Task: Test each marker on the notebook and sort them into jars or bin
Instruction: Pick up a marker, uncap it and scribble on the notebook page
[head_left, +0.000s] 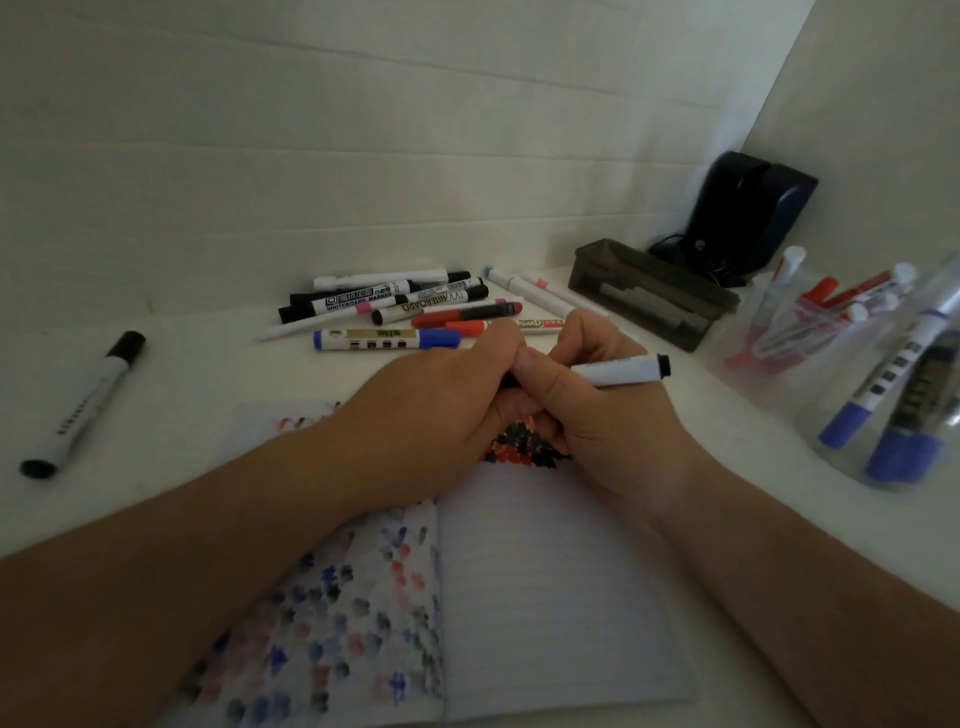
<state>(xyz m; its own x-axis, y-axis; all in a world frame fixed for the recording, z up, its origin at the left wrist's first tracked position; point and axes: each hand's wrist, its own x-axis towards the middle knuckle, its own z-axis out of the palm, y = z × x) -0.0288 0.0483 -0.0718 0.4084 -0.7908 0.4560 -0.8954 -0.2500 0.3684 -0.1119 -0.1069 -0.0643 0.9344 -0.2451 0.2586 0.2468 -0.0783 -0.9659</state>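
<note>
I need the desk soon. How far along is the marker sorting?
Partly done. Red markers fill one jar, blue ones another jar. Both hands, left hand and right hand, grip a black-tipped marker over the notebook. The pile and one stray marker remain.

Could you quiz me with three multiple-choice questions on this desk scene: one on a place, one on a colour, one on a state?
1. Where does the lone black-capped marker lie?
A. Far left, apart from the pile
B. Inside a jar
C. On the notebook

2. What colour are the caps of the markers in the nearest jar?
A. Green
B. Blue
C. Yellow

3. What are the hands doing?
A. Resting flat
B. Both gripping one marker
C. Lifting the notebook

Answers: 1 A, it lies alone on the desk's left. 2 B, blue caps show through the clear jar. 3 B, the left hand and right hand close round the white marker above the notebook.
</note>
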